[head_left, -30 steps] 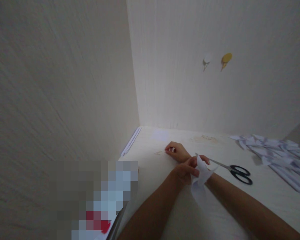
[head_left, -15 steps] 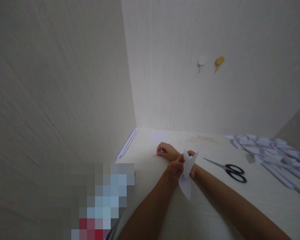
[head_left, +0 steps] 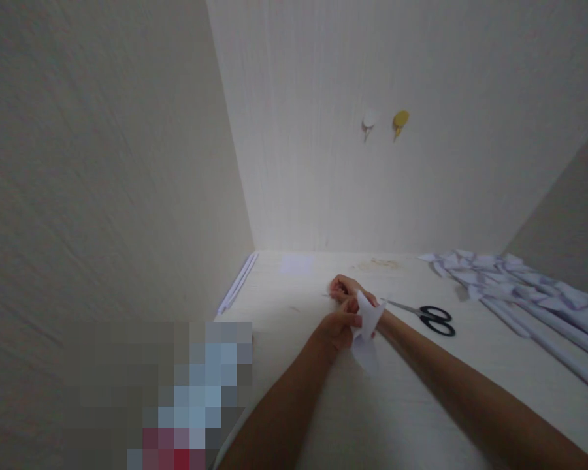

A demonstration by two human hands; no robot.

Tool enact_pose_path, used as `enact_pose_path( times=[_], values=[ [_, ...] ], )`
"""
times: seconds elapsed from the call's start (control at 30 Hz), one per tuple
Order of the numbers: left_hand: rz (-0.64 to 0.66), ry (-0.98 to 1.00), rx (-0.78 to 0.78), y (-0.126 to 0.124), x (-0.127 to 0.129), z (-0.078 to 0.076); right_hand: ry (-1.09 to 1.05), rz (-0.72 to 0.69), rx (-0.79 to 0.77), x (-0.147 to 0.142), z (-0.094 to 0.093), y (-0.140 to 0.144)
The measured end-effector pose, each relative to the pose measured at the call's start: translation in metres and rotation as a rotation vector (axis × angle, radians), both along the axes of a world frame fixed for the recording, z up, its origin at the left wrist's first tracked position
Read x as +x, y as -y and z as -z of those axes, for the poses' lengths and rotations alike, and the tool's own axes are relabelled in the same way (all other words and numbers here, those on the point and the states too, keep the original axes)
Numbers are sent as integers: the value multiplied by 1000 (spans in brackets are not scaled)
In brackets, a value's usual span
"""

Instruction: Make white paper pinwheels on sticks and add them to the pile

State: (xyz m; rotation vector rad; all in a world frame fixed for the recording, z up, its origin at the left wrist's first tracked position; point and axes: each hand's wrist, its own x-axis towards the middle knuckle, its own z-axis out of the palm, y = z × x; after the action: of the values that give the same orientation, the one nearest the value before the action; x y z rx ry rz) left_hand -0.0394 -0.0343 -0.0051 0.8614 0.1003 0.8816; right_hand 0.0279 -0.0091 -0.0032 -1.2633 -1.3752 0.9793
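My left hand point(head_left: 337, 328) is closed around a folded piece of white paper point(head_left: 369, 320), whose pointed ends spread above and below the fingers. Just beyond it, my right hand point(head_left: 349, 287) curls its fingers into a loose pinch, close to the left fingertips. Whatever lies in that pinch is too small and dark to make out. The paper partly covers my right wrist. Black-handled scissors point(head_left: 436, 320) rest on the table to the right of the wrist, blades toward my hands.
Folded paper pieces point(head_left: 509, 277) and rolled paper sticks point(head_left: 543, 339) lie at the right. Two paper rolls point(head_left: 238, 284) line the left edge. A flat paper square point(head_left: 296, 264) and thin tan bands point(head_left: 385, 264) are at the back. Two hooks point(head_left: 400, 119) hang on the wall.
My right hand has drawn back toward the left hand and the paper, so the two hands are now close together. The whole view has shifted slightly, with things appearing further left.
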Motion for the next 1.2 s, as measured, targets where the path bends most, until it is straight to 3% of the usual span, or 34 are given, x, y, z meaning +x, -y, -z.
enact_pose_path(
  times=[0.17, 0.3, 0.4, 0.5, 0.6, 0.73, 0.93, 1.2],
  values=[
    [-160, -99, -87, 3, 10, -15, 28, -312, 43, 73, -14, 8],
    [-345, -196, -107, 0, 18, -16, -19, -93, 163, 119, -15, 27],
    [-544, -276, -117, -1, 22, -14, -140, 89, 283, 136, -20, 40],
    [-660, -341, -69, 0, 26, -12, -252, 246, 363, 135, -22, 52],
    [-752, -416, 21, 4, 30, -12, -210, 304, 432, 124, -18, 61],
    [-812, -518, 144, 7, 36, -14, -30, 236, 578, 113, -9, 67],
    [-796, -625, 201, 8, 40, -13, 280, 92, 649, 114, -3, 69],
    [-798, -626, 198, 8, 41, -12, 468, 114, 636, 115, -4, 66]
  ],
)
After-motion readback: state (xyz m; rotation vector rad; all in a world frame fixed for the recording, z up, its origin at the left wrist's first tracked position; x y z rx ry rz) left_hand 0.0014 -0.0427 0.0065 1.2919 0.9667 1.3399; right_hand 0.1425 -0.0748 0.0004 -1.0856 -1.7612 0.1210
